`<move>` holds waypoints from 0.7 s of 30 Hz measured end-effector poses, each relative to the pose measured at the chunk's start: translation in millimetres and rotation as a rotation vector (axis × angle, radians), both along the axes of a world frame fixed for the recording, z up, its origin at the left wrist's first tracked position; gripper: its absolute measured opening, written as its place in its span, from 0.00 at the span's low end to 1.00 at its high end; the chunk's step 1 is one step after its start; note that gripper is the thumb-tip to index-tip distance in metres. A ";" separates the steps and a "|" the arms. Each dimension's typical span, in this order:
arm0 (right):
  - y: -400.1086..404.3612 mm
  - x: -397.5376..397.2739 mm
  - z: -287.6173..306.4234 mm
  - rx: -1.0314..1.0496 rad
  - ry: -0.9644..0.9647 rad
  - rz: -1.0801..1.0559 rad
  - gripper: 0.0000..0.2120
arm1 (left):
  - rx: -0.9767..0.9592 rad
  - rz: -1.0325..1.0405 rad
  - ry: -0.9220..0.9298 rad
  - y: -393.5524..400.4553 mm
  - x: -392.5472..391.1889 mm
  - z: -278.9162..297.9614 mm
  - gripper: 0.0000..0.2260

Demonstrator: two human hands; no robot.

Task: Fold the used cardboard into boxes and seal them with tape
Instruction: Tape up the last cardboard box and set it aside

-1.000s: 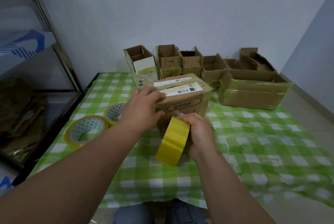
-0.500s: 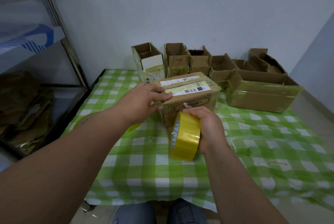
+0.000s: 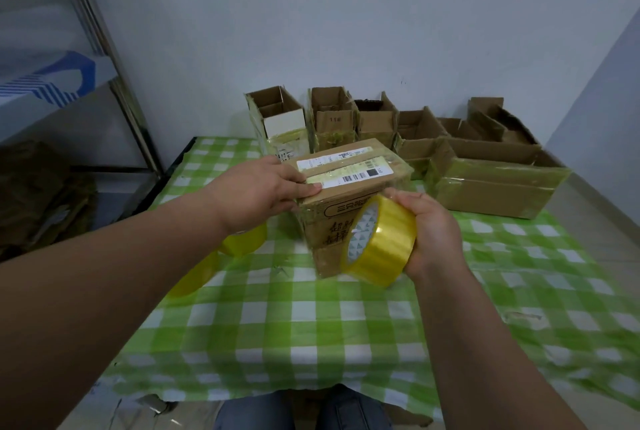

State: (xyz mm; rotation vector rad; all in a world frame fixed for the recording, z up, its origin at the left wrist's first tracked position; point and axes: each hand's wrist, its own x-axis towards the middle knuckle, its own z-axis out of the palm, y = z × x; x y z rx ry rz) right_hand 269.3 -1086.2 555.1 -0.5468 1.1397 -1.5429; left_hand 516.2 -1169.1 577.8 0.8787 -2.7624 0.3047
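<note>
On the green checked tablecloth [image 3: 311, 325] we log one closed cardboard box [image 3: 349, 207], labels up, at centre. Our left hand [image 3: 263, 194] lies on its top near edge, fingers straight and pressing. Our right hand [image 3: 433, 232] grips a yellow tape roll [image 3: 379, 242] against the box's front face. Two spare tape rolls [image 3: 242, 242] sit left of it; open boxes [image 3: 332, 117] line the wall behind.

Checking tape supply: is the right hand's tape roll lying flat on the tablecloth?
No, the right hand holds the yellow tape roll upright against the box's front face.
</note>
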 end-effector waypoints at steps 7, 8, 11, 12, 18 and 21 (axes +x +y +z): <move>-19.3 -28.1 9.7 0.061 0.052 -0.058 0.04 | -0.054 -0.051 0.028 -4.9 -3.4 -4.0 0.22; -20.3 -28.3 10.1 0.083 0.052 -0.035 0.04 | -0.067 -0.053 0.036 -5.7 -4.0 -6.3 0.22; -21.7 -27.7 4.8 0.110 0.015 0.027 0.05 | 0.017 0.029 0.074 -1.5 -6.9 -7.9 0.21; -21.2 -27.3 2.2 0.103 0.001 0.042 0.06 | 0.083 0.084 0.093 -1.1 -6.0 -10.5 0.22; -13.9 -31.1 -3.5 0.073 -0.024 0.032 0.07 | 0.478 0.386 0.572 29.3 -9.3 -25.8 0.18; -8.2 -28.3 -1.2 0.059 0.018 0.045 0.07 | 0.668 0.543 0.953 44.3 -25.5 -30.5 0.15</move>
